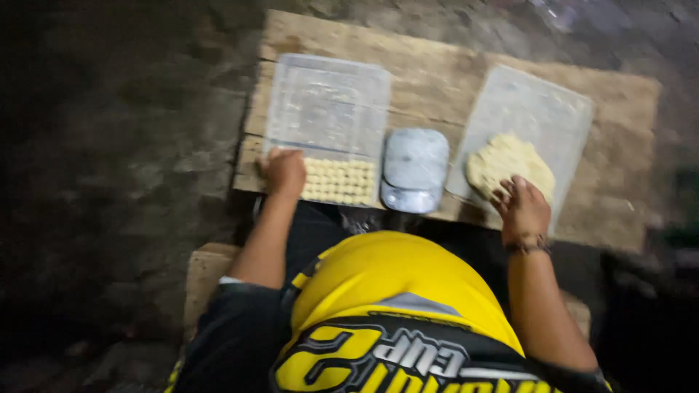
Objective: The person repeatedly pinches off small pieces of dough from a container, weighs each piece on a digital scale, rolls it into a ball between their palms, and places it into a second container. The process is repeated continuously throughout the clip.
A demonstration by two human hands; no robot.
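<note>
Person sits at a low wooden tabletop [437,80], seen from above, yellow-and-black shirt [393,291] filling the bottom of the view. Left hand [284,173] sits at the near-left corner of a clear plastic tray [328,109], approx 9 o'clock from the scale; fingers curled down onto the tray's edge right beside the rows of small dough balls [340,182], looks like touching the leftmost ones, but blur makes it hard to tell if anything is pinched. The balls are pale, lined up in neat rows across the near end of the tray only; rest of the tray, toward 12 o'clock, is bare plastic. Between the two hands, dead centre, a small grey kitchen scale [415,169] w/ rounded platform, just beside the tray's right edge. At approx 3 o'clock from the scale lies a clear plastic sheet [539,102], tilted a bit vs the tabletop edge, w/ a lump of pale yellow dough [506,164] on its near half. Right hand [523,207] rests on the near edge of that lump, fingers spread and bent down into the dough, touching it, not closed round a piece as far as I can see. A dark bracelet [528,246] circles the right wrist. Tabletop is rough planks, sitting on dark stony ground [109,145]; at 7 o'clock a wooden block [204,273] shows under the left elbow. Light is dim, whole view slightly smeared.
</note>
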